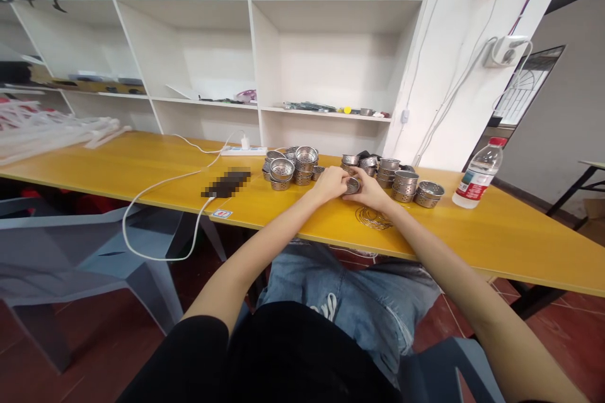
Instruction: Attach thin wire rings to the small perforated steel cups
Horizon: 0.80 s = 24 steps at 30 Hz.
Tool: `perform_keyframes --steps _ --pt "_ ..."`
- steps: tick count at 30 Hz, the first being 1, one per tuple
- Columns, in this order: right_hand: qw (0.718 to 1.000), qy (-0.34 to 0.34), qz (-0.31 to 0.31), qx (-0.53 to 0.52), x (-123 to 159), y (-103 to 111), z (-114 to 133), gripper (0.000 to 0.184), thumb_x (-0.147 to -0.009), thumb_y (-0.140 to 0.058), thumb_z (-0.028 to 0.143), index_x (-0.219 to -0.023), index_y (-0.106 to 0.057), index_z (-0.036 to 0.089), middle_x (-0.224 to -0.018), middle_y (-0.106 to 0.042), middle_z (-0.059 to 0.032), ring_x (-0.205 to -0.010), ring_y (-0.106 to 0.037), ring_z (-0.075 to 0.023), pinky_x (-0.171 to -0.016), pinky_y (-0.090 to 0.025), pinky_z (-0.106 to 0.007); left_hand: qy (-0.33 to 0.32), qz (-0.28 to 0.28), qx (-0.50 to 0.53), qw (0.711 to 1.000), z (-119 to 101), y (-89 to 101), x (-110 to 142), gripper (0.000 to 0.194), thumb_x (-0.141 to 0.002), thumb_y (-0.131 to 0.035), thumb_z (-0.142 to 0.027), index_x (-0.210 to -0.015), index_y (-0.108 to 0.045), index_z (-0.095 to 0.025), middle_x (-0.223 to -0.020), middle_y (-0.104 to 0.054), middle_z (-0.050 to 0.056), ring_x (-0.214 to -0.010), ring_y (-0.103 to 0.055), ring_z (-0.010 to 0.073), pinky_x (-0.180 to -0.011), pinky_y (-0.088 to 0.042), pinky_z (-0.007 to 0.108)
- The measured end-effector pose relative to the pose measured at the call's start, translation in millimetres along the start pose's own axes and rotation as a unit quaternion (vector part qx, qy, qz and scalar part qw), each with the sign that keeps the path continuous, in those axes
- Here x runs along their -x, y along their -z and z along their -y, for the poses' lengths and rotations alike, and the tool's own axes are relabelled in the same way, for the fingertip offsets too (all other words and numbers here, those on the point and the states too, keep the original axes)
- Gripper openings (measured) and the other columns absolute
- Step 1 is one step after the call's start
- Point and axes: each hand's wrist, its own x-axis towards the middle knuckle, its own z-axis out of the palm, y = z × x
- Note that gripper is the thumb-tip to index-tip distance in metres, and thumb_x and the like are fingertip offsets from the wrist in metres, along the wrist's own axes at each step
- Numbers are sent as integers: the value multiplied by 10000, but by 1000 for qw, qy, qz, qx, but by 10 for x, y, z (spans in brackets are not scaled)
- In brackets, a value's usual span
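Between my two hands is a small perforated metal cup [351,186], like a sink strainer basket, just above the yellow table [265,209]. My left hand [332,182] curls its fingers around the cup's left side. On the other side, my right hand [369,190] grips it with thumb and fingers. A loose ring of thin wire [373,218] lies on the table under my right wrist. Similar metal cups [282,169] are stacked to the left of my hands. More stacked cups [405,184] stand to the right, some with dark pieces among them.
A plastic bottle [478,175] with a red cap stands at the right. On the left, a blurred dark device [227,184] has a white cable [125,220] looping past the table edge. A power strip [243,150] lies at the back, below white shelves [326,50].
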Motion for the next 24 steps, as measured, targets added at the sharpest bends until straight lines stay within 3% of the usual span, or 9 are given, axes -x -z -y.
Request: perform_keyframes --steps 7,17,24 --pt "998 56 4 21 -3 -26 8 1039 -739 -998 312 -1640 -492 209 -1484 -722 -164 -1396 -692 -388 -1234 -509 -535 -9 26 -17 999 -38 23 26 312 -987 -568 -178 -1008 -878 -160 -1100 -857 180 -1021 -794 288 -879 -532 322" --pt "997 71 9 24 -18 -45 8 999 -748 -1001 357 -1614 -527 204 -1538 -686 -183 -1405 -685 -394 -1227 -523 -533 -9 46 -68 997 -114 49 76 350 -999 -563 -157 -1188 -856 -193 -1241 -837 175 -1190 -801 318 -1012 -593 353" --pt "997 72 11 24 -24 -44 20 1003 -738 -1000 355 -1611 -527 209 -1545 -686 -177 -1416 -680 -392 -1231 -521 -529 13 50 -59 997 -153 94 92 343 -1011 -550 -192 -1155 -862 -184 -1209 -845 171 -1192 -805 314 -1002 -604 343"
